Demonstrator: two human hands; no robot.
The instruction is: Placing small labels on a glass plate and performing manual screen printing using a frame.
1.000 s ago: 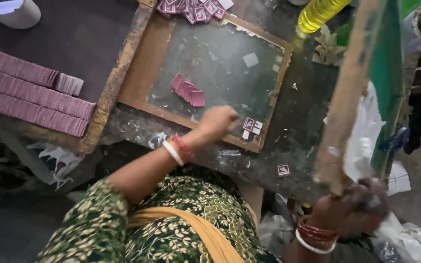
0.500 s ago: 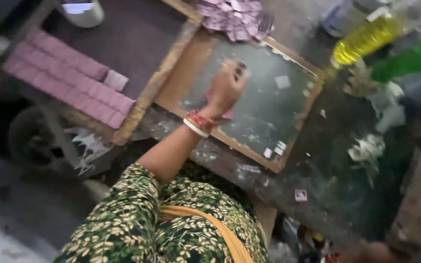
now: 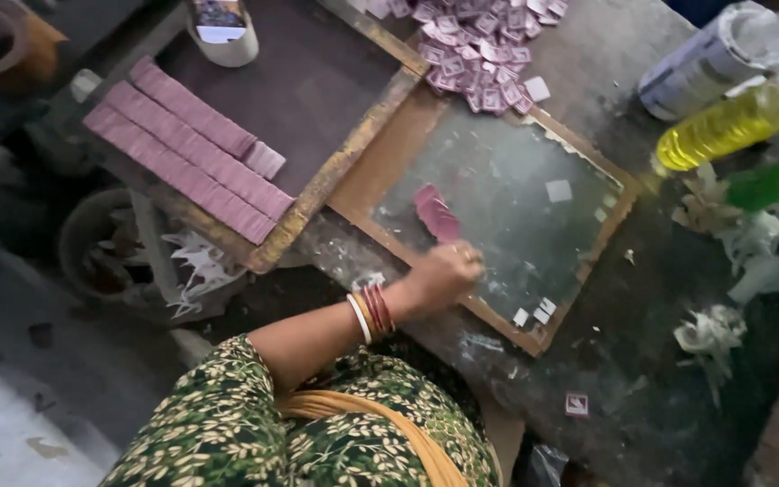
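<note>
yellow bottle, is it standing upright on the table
No, the yellow bottle lies tilted on its side at the right edge of the work table, beside a white cylindrical container.

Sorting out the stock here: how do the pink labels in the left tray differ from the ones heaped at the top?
The tray labels stand on edge, packed in long neat rows; the heaped labels lie flat and jumbled. The rows sit inside the wooden tray; the heap lies loose above the glass board. Both are small and pink.
</note>
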